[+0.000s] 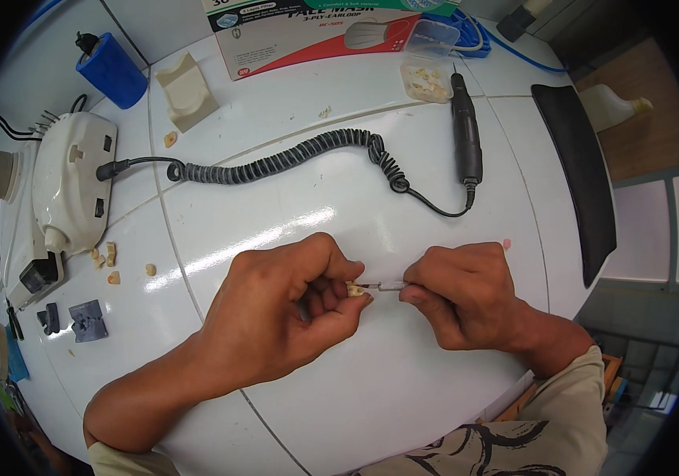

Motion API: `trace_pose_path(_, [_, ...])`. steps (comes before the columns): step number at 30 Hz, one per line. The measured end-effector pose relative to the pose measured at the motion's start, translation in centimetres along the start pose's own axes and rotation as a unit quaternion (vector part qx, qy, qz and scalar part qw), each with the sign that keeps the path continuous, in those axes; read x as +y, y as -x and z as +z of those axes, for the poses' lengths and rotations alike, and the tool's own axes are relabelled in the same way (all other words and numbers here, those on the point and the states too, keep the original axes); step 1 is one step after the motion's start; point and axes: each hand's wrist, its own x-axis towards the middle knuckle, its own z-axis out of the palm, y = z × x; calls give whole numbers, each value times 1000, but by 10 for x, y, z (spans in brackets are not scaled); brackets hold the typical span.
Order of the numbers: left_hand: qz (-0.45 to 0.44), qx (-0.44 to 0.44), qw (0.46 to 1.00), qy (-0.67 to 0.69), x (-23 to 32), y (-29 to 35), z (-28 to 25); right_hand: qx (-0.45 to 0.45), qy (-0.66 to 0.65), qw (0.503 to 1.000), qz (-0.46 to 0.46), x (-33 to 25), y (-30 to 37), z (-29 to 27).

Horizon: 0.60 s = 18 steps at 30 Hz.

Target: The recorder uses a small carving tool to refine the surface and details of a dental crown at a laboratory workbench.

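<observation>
White desk (pixel 434 381) carries the work: at centre, the left hand (pixel 276 317) pinches a small tooth piece (pixel 355 290), the right hand (pixel 466 293) closed on a thin tool (pixel 387 285) touching it. Best braced, with light strokes. Handpiece (pixel 466 135) lies at one o'clock.
</observation>
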Motion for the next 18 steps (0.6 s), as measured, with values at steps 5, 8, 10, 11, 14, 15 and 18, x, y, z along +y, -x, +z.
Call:
trace_pose_path(5, [-3, -5, 1000, -3, 0, 1, -1, -5, 9, 1000, -3, 1, 0, 1])
trace_pose_path(8, [-18, -9, 1000, 0, 4, 1, -1, 4, -1, 1000, -6, 0, 1, 0])
trace_pose_path(10, [-9, -14, 1000, -5, 3, 1, -1, 1, 5, 1000, -1, 0, 0, 1])
trace_pose_path(11, [-9, -14, 1000, -4, 2, 1, -1, 1, 5, 1000, -1, 0, 1, 1])
trace_pose_path(14, [-8, -17, 1000, -2, 1, 1, 0, 4, 4, 1000, -6, 1, 1, 2])
trace_pose_path(15, [-5, -17, 1000, -3, 1, 1, -1, 4, 2, 1000, -7, 1, 0, 1])
trace_pose_path(18, [-3, -18, 1000, -4, 2, 1, -1, 6, -4, 1000, -9, 1, 1, 2])
